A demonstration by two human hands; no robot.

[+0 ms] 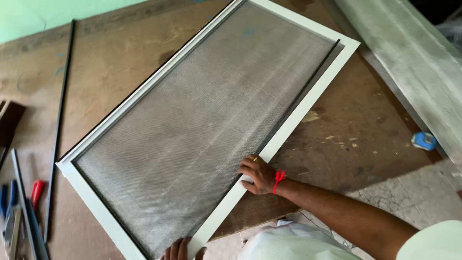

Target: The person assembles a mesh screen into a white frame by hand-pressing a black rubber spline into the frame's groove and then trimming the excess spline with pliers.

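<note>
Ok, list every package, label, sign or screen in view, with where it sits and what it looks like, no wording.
No package, label, sign or display screen shows.
The one screen is a window insect screen: a long rectangle of grey mesh in a white frame, lying slantwise on the brown wooden table.
The right hand presses its right rail; the left hand touches its near corner.
</note>
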